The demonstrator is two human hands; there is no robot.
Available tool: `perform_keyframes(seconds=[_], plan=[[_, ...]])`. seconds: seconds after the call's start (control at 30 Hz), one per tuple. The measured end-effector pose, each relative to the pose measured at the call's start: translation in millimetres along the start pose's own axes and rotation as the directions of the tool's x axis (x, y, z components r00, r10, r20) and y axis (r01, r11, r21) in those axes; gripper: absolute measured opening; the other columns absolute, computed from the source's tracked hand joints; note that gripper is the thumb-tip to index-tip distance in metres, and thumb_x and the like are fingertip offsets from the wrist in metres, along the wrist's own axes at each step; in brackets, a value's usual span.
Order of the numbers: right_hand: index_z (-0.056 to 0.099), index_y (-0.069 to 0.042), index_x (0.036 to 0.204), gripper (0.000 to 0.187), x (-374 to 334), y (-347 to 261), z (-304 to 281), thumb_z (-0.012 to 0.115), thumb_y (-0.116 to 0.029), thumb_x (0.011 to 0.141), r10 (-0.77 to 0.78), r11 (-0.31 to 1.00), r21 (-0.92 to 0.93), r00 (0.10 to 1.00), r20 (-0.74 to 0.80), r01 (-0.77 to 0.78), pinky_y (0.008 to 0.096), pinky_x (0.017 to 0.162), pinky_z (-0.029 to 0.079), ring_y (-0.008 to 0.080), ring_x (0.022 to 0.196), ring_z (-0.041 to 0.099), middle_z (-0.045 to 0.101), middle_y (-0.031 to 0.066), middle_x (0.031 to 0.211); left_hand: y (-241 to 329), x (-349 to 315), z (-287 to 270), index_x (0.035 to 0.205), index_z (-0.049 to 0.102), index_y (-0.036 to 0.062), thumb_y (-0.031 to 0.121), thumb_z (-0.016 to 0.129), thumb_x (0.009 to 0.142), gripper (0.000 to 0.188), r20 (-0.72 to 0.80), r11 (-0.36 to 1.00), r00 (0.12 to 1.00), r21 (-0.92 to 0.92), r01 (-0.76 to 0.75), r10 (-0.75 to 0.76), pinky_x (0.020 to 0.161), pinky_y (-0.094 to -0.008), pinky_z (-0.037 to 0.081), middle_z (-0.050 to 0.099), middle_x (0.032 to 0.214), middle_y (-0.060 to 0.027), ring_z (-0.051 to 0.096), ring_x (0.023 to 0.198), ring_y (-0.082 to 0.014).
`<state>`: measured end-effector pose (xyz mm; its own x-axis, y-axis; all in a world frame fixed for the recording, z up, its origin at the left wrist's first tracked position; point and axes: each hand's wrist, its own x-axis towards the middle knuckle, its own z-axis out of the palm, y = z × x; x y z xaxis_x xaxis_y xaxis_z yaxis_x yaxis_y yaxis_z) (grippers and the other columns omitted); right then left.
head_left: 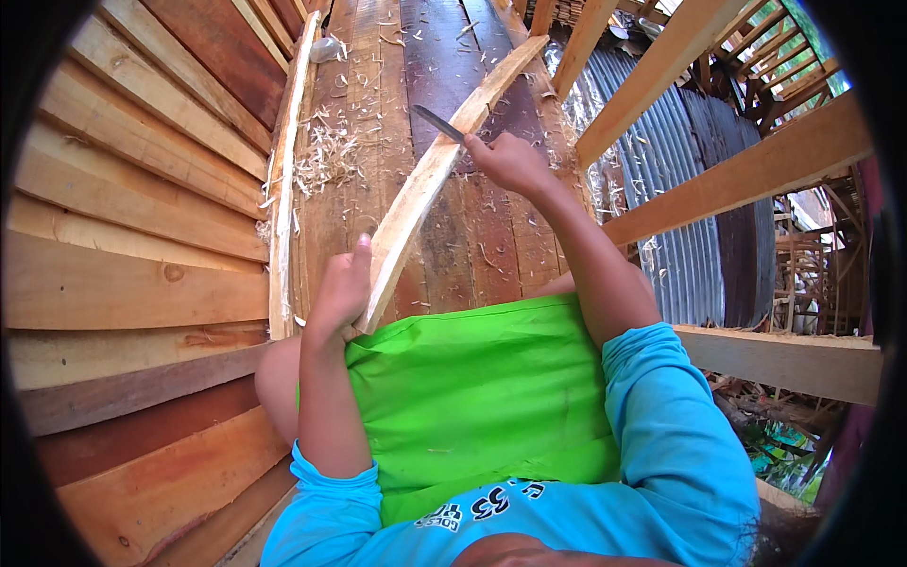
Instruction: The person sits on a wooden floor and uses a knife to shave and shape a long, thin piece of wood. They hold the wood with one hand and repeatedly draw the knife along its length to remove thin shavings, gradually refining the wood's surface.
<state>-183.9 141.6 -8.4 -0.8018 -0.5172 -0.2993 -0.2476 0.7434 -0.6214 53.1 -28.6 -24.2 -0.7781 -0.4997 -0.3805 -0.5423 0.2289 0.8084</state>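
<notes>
A long pale wooden strip (pixel 416 192) slants from my lap up to the far right of the plank floor. My left hand (pixel 342 286) grips its near end, the thumb lying along the side. In my right hand (pixel 508 163) is a knife, closed round its handle, which my fingers hide. The dark knife blade (pixel 437 123) points left and lies across the strip, about two thirds of the way up. A bright green cloth (pixel 482 397) covers my lap, touching the strip's near end.
Wood shavings (pixel 326 156) lie heaped on the plank floor (pixel 364 85). Another pale strip (pixel 283 189) runs along the left plank wall (pixel 142 198). A small greyish round object (pixel 326 50) sits at the far left. Wooden rails (pixel 737 180) and corrugated metal sheets (pixel 680 255) stand on the right.
</notes>
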Motion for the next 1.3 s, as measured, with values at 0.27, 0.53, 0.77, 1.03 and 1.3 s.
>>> perform_keyframes(seconds=[0.27, 0.53, 0.77, 1.03, 1.3], plan=[[0.066, 0.005, 0.078, 0.065, -16.9, -13.4, -6.6, 0.042, -0.053, 0.094, 0.04, 0.999, -0.033, 0.996, 0.077, -0.037, 0.0453, 0.072, 0.049, 0.0341, 0.076, 0.063, 0.065, 0.0233, 0.079, -5.5, -1.7, -0.5, 0.076, 0.06, -0.0038, 0.048, 0.038, 0.101, 0.062, 0.078, 0.981, 0.989, -0.135, 0.139, -0.129, 0.054, -0.0348, 0.043, 0.052, 0.06, -0.0054, 0.047, 0.053, -0.0141], [0.066, 0.005, 0.073, 0.067, -10.5, -0.1, -6.3, 0.044, -0.056, 0.093, 0.077, 0.997, 0.0, 0.994, 0.073, -0.077, 0.0435, 0.067, 0.048, 0.0292, 0.07, 0.062, 0.064, 0.0202, 0.074, 31.1, -20.0, 2.1, 0.094, 0.064, -0.0033, 0.046, 0.038, 0.101, 0.056, 0.177, 0.912, 0.955, -0.297, 0.282, -0.237, 0.051, -0.0316, 0.045, 0.058, 0.069, -0.0051, 0.052, 0.054, -0.0125], [0.066, 0.012, 0.101, 0.069, -17.5, -11.8, -20.8, 0.041, -0.052, 0.092, 0.074, 0.997, 0.005, 0.993, 0.089, -0.075, 0.0461, 0.092, 0.047, 0.042, 0.101, 0.064, 0.066, 0.0308, 0.099, 35.8, -22.4, 3.3, 0.095, 0.062, -0.0023, 0.046, 0.039, 0.101, 0.054, 0.21, 0.88, 0.941, -0.344, 0.327, -0.267, 0.042, -0.0313, 0.045, 0.057, 0.068, -0.0052, 0.054, 0.051, -0.0137], [0.062, 0.014, 0.108, 0.069, -4.2, -4.4, -21.0, 0.039, -0.05, 0.095, 0.135, 0.99, 0.027, 0.99, 0.046, -0.136, 0.0463, 0.095, 0.045, 0.0421, 0.11, 0.06, 0.061, 0.0339, 0.112, 36.9, -21.7, 1.2, 0.094, 0.061, -0.0012, 0.046, 0.038, 0.101, 0.053, 0.191, 0.894, 0.94, -0.304, 0.33, -0.283, 0.04, -0.0311, 0.045, 0.056, 0.067, -0.0048, 0.052, 0.048, -0.0133], [0.065, 0.008, 0.1, 0.064, -3.3, 14.7, -39.3, 0.04, -0.051, 0.096, 0.08, 0.988, 0.123, 0.986, 0.144, -0.098, 0.0429, 0.074, 0.048, 0.0329, 0.08, 0.065, 0.067, 0.026, 0.092, 30.2, -17.1, 0.6, 0.096, 0.062, -0.0009, 0.044, 0.038, 0.101, 0.051, 0.229, 0.891, 0.944, -0.336, 0.305, -0.236, 0.041, -0.03, 0.043, 0.057, 0.069, -0.0052, 0.051, 0.048, -0.013]])
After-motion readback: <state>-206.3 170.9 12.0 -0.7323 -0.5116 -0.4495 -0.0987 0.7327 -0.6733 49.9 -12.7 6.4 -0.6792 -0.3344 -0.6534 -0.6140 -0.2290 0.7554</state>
